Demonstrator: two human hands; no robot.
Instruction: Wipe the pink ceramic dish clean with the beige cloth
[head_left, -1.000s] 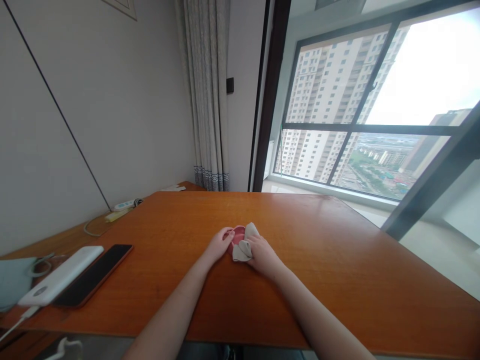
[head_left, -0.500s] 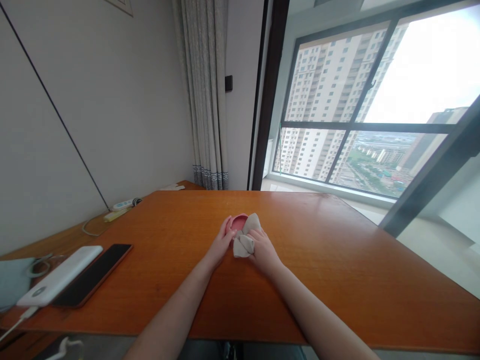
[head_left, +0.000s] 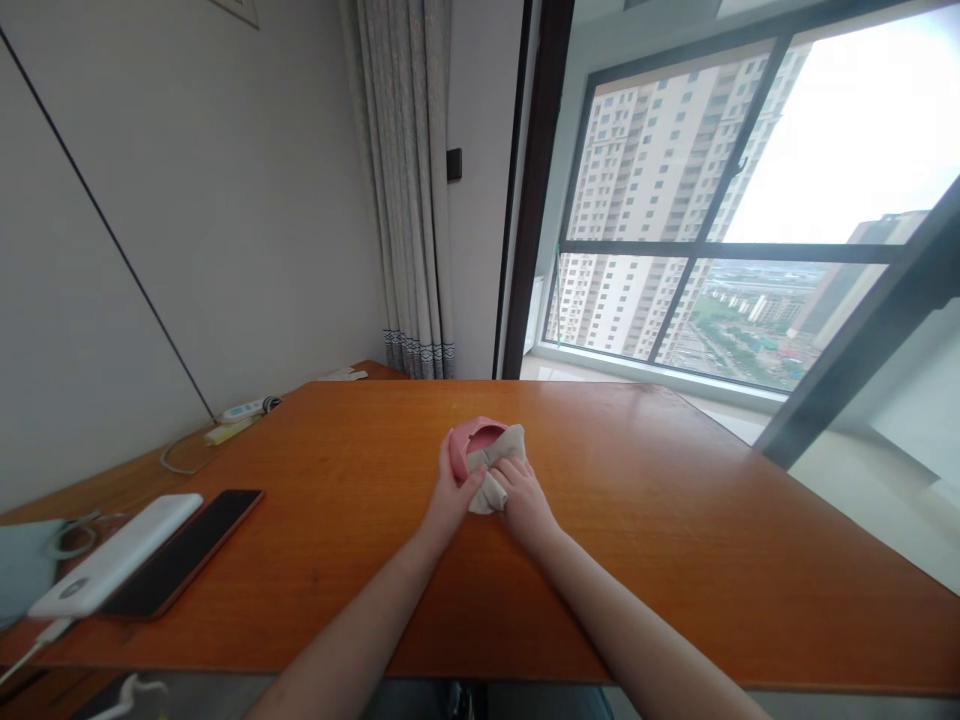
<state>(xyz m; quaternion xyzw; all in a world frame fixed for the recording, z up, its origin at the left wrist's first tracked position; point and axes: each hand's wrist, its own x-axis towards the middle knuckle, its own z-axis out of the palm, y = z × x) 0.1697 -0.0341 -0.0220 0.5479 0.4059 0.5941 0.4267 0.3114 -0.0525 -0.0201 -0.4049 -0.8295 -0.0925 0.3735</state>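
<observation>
Over the middle of the wooden table I hold a pink, hollow, rounded object [head_left: 463, 443] that looks like a small bowl; its exact kind is unclear. My left hand [head_left: 454, 493] grips it from the left, thumb across its near side. It is tilted, with its darker opening toward the upper right. My right hand [head_left: 525, 503] is closed on a pale grey cloth [head_left: 491, 493], which is bunched against the near right side of the pink object and covers part of its opening. The fingertips of the right hand are partly hidden in the cloth folds.
At the left lie a white power bank [head_left: 120, 555] with a cable plugged in and a dark phone [head_left: 184, 553] beside it. A power strip [head_left: 244, 411] sits by the wall. The wooden table [head_left: 675, 560] has its near edge below my forearms.
The pink object has turned in my left hand, showing more of its outer side. My left thumb now lies across its near side, by the cloth. The right hand stays on the cloth.
</observation>
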